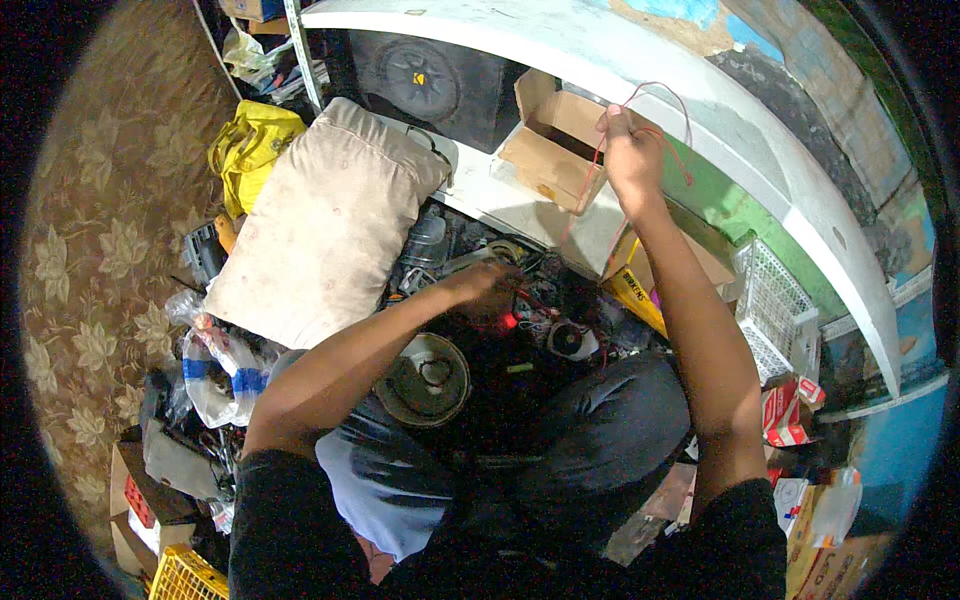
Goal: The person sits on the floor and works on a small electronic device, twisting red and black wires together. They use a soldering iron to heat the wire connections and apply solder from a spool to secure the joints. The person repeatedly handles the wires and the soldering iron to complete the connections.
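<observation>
At one o'clock, right hand (632, 155) pinches red wire (689, 179), best kept slack; left hand (490, 287) shadowed, grip cannot be determined.

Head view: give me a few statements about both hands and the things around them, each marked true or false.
1. The right hand holds a thin red wire. True.
2. The left hand rests on the plump beige fabric cushion. False: the left hand is beside a red glow.
3. The yellow fabric bag lies left of the cushion. True.
4. The white perforated plastic basket is left of the right forearm. False: it is to the right.
</observation>
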`<state>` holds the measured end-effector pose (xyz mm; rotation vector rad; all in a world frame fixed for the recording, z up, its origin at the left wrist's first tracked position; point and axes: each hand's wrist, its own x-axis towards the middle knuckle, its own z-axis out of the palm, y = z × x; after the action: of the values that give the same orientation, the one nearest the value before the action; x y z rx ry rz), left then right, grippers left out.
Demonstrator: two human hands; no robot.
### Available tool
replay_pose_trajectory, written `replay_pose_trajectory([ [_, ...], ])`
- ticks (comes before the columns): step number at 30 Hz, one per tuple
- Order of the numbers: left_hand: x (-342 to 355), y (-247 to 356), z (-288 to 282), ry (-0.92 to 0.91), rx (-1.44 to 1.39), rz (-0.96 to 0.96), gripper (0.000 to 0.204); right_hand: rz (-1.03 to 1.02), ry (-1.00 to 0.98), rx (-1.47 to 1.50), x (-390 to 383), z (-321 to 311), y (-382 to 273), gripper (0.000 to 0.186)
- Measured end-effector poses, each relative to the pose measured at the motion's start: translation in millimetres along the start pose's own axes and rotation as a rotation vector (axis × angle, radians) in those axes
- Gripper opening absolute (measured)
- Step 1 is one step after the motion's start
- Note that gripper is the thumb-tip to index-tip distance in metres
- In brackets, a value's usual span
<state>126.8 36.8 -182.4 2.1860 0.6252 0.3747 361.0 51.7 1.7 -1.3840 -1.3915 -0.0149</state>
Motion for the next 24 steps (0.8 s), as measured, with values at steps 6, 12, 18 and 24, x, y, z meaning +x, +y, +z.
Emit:
replay_pose_trajectory([
  [6, 9.8, 18.9, -4.5, 0.231, 0.075, -0.088, 0.049, 0.015, 0.076, 0.396, 6.1, -13.7, -42.1, 0.041],
  [12, 36.2, 3.3, 18.5, 0.283, 0.035, 0.202, 0.052, 0.092, 0.136, 0.696, 5.7, -14.9, -72.0, 0.025],
  [18, 36.6, -2.9, 38.8, -0.031, -0.34, 0.082, 0.049, 0.233, 0.192, 0.789, 4.7, -18.5, -85.7, 0.026],
  [24, 36.9, -11.4, 46.7, 0.246, -0.249, 0.255, 0.033, 0.333, 0.076, 0.886, 2.4, -20.4, -100.1, 0.026],
])
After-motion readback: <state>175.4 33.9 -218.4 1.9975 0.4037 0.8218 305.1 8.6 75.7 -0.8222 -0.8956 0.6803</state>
